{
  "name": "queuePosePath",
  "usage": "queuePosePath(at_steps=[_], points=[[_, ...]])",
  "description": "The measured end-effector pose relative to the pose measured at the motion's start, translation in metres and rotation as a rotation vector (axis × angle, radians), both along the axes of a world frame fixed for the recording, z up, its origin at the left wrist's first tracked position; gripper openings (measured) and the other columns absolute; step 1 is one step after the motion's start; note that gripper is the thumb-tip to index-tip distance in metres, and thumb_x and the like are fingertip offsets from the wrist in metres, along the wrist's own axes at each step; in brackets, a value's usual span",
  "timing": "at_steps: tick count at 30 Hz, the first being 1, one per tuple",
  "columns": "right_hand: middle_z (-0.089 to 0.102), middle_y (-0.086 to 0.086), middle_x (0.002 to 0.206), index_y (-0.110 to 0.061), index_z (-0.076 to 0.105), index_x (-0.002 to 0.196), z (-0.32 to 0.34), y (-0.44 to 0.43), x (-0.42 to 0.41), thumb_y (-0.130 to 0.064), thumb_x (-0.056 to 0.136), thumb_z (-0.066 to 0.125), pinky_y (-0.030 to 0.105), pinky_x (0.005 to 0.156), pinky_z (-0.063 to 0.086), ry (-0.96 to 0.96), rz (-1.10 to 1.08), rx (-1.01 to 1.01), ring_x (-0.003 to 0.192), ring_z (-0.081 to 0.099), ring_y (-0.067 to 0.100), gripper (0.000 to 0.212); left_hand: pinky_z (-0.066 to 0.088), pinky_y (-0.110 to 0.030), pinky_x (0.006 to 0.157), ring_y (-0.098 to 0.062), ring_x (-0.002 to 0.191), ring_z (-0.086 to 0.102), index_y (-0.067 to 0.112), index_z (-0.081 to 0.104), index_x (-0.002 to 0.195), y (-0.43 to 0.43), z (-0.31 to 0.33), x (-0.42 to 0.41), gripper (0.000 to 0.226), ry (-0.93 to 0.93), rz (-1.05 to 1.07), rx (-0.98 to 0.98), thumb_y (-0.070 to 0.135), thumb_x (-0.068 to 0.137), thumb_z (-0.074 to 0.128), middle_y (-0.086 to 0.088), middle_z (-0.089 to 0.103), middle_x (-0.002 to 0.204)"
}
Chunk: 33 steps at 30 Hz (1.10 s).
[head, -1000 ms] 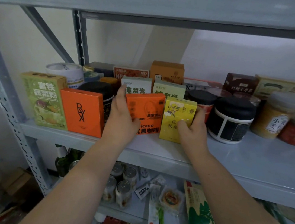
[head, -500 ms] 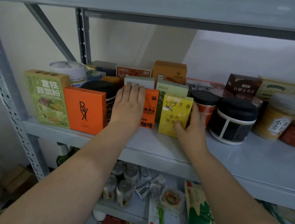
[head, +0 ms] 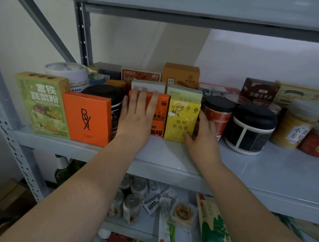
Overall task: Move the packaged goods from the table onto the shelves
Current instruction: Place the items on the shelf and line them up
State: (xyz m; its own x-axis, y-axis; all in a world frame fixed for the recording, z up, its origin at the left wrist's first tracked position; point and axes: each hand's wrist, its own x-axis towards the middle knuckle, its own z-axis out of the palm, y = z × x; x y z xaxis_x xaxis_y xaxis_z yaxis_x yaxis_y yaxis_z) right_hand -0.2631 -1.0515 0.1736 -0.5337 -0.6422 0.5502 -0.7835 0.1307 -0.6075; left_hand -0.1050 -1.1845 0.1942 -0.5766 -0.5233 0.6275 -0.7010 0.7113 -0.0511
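An orange coffee box (head: 160, 115) and a yellow box (head: 181, 118) stand upright side by side on the grey shelf (head: 170, 156). My left hand (head: 137, 116) lies flat against the front of the orange box, fingers straight, reaching its top edge. My right hand (head: 202, 135) holds the yellow box at its lower right side, thumb on the front corner and fingers behind its right edge.
Left of the orange box stand an orange BX box (head: 87, 118) and a green box (head: 43, 103). Black-lidded jars (head: 251, 129) and more jars stand to the right, with further boxes behind. A lower shelf holds cans (head: 129, 203) and packets.
The orange box went from tilted in my left hand to upright on the shelf, pushed back beside the yellow box. My left hand flattened onto its front.
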Motion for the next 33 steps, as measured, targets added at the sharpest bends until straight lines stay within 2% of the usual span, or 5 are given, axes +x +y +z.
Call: queuePosePath(at_steps=[6,12,21,27,33], points=[[0.044,0.011,0.135,-0.028,0.018,0.159,0.0,0.0,0.001,-0.018,0.089,0.072,0.038,0.095,0.047,0.026,-0.018,0.041,0.117,0.052,0.025,0.089,0.007,-0.059,0.124,-0.039,0.154,-0.005,0.02,-0.007,0.159,0.0,-0.002,0.003,0.106,0.007,-0.024,0.02,0.022,0.084,0.069,-0.016,0.003,0.165],[0.039,0.01,0.144,-0.029,0.014,0.159,0.001,0.0,0.003,-0.026,0.085,0.076,0.048,0.098,0.051,0.008,-0.056,0.046,0.125,0.05,0.026,0.097,0.007,-0.059,0.124,-0.039,0.154,-0.005,0.018,0.003,0.161,0.012,-0.012,0.012,0.101,0.045,-0.077,-0.004,0.034,0.085,0.067,-0.015,0.007,0.166],[0.036,0.017,0.148,-0.011,0.027,0.157,0.006,0.023,0.017,-0.025,0.086,0.072,0.048,0.106,0.046,0.203,-0.092,-0.07,0.136,0.041,0.032,0.085,0.018,-0.06,0.122,-0.039,0.153,0.013,0.011,0.023,0.159,0.06,-0.034,0.02,0.082,0.054,-0.219,0.009,0.044,0.089,0.053,-0.017,0.03,0.16],[0.027,0.022,0.161,-0.011,0.029,0.156,-0.037,0.126,0.018,-0.037,0.087,0.058,0.063,0.117,0.028,0.476,-0.121,0.067,0.151,0.021,0.039,0.08,0.015,-0.058,0.123,-0.038,0.154,0.013,0.01,0.027,0.158,0.131,-0.042,0.008,0.075,-0.03,-0.425,-0.048,0.048,0.096,0.043,-0.015,0.029,0.162],[0.031,0.022,0.159,-0.012,0.034,0.155,-0.084,0.308,-0.005,-0.037,0.087,0.06,0.061,0.115,0.032,0.447,-0.36,0.267,0.15,0.025,0.04,0.077,0.022,-0.06,0.12,-0.04,0.151,0.019,0.008,0.031,0.156,0.26,-0.064,-0.063,0.076,-0.168,-0.662,0.005,0.05,0.093,0.039,-0.016,0.033,0.16]])
